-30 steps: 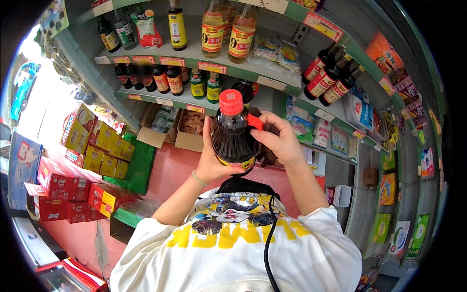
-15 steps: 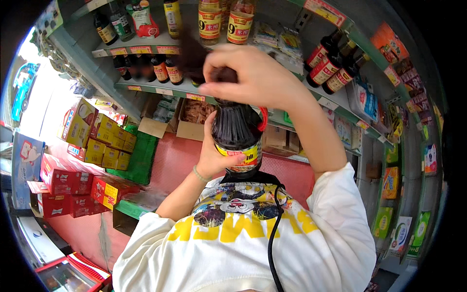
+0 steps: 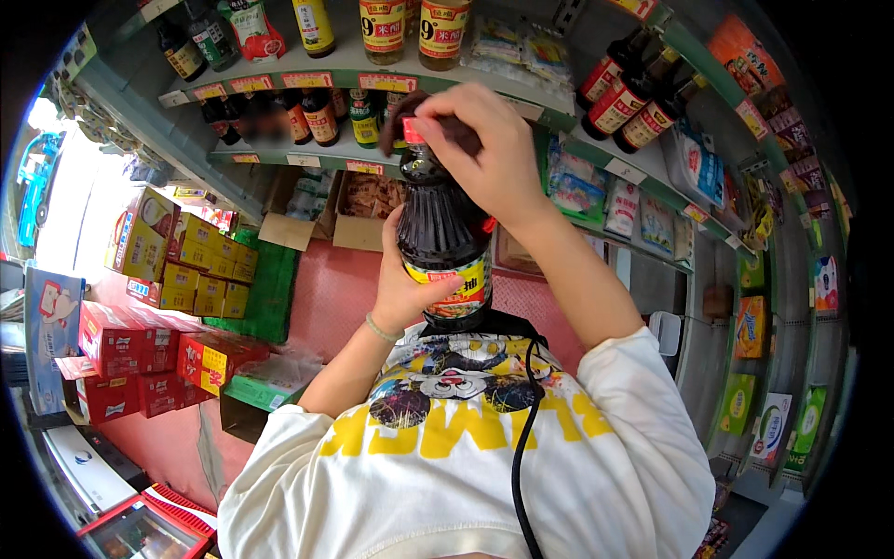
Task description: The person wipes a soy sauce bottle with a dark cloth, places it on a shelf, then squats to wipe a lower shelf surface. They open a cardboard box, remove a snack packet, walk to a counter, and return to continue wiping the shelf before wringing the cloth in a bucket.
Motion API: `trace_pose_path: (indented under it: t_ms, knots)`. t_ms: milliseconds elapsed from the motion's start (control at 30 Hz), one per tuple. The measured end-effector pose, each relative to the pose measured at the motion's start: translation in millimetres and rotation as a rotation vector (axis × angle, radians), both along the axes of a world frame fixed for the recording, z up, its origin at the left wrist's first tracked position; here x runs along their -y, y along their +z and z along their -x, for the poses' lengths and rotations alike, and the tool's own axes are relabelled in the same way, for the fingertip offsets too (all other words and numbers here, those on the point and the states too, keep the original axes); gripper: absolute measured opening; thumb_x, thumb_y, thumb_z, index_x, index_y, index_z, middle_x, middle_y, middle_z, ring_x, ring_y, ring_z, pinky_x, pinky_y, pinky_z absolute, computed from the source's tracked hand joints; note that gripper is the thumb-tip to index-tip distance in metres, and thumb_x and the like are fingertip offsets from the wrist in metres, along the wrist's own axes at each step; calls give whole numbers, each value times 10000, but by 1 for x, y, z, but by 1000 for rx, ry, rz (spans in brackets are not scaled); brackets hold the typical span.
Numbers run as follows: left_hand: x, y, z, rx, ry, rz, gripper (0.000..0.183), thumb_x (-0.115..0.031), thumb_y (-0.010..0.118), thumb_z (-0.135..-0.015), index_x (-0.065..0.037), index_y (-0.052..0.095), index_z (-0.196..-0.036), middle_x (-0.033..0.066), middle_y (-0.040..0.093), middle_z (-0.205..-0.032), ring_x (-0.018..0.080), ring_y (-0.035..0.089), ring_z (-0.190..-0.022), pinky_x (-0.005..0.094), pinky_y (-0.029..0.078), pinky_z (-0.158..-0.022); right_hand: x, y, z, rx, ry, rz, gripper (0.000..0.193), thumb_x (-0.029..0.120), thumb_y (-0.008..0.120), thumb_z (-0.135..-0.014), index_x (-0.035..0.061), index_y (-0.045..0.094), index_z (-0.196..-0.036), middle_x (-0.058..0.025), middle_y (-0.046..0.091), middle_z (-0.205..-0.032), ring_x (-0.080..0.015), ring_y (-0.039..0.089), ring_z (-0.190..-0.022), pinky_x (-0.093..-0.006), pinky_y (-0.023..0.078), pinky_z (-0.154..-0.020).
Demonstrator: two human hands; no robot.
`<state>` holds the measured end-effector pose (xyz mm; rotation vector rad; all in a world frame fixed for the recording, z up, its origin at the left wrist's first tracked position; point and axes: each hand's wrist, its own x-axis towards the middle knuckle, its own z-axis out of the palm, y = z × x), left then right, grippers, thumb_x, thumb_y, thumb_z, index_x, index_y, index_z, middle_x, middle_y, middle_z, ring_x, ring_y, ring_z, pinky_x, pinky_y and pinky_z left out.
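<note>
Upright in front of my chest stands a big dark soy sauce bottle (image 3: 443, 224) with a red cap (image 3: 412, 130) and a yellow-red label. My left hand (image 3: 402, 287) is wrapped round its lower body, thumb across the label. At the bottle's top, my right hand (image 3: 492, 140) is closed on a dark brown cloth (image 3: 395, 130), which lies against the cap and neck. Part of the cloth is hidden behind my fingers. A red handle piece shows at the bottle's right side, partly covered by my right wrist.
Ahead are shelves with vinegar bottles (image 3: 441, 33), small sauce bottles (image 3: 321, 121) and dark bottles lying tilted (image 3: 622, 114). Open cardboard boxes (image 3: 361, 235) sit below. Stacked red cartons (image 3: 116, 340) and yellow cartons (image 3: 144, 238) stand at left; packets line shelves at right.
The cloth, swung out to the left before, now lies by the cap. My right hand has shifted slightly right and down; the red cap has come into view. My left hand keeps its grip.
</note>
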<state>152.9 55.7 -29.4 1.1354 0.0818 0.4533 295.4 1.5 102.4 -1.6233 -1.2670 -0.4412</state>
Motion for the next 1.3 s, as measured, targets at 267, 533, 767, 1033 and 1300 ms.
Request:
trace_pose_path:
  t_ms: [267, 533, 767, 1033, 1300]
  knots:
    - [-20, -5, -7, -34, 68, -203, 1031, -155, 821, -545, -53, 179, -1345, 155, 442, -1228, 239, 481, -1119, 365, 384, -957, 137, -36, 16, -214, -168, 1001, 311, 354, 593, -805, 52, 663, -822, -75, 591, -818, -297, 576, -788, -409, 449, -650]
    - [0, -24, -38, -164, -155, -541, 1009, -184, 829, -542, -13, 224, -1331, 170, 442, -1240, 244, 454, -1149, 356, 351, -981, 166, -133, 3, -652, -81, 464, 444, 208, 548, -857, 25, 458, -1251, -156, 451, -1296, -253, 506, -1102, -323, 364, -941]
    - [20, -80, -105, -177, -149, -537, 1003, -276, 833, -561, -12, 221, -1311, 201, 474, -1201, 278, 481, -1135, 352, 378, -957, 140, -195, -72, -912, -182, 308, 366, 308, 454, -915, 14, 510, -1126, -164, 594, -1002, -269, 551, -957, -339, 397, -846]
    - [25, -110, -162, -361, -188, -482, 1199, -353, 822, -602, 15, -5, -1389, 261, 281, -1373, 335, 317, -1276, 389, 274, -1042, 139, -216, -152, -794, -286, 559, 439, 381, 419, -910, -41, 541, -904, -265, 580, -833, -418, 560, -836, -432, 416, -729]
    - [15, -135, -73, -547, 190, -214, 806, -259, 631, -842, -85, 95, -1418, 212, 382, -1286, 244, 404, -1183, 348, 398, -930, 131, -231, -213, -717, -358, 703, 508, 409, 399, -902, -71, 557, -956, -302, 575, -936, -451, 537, -910, -462, 411, -788]
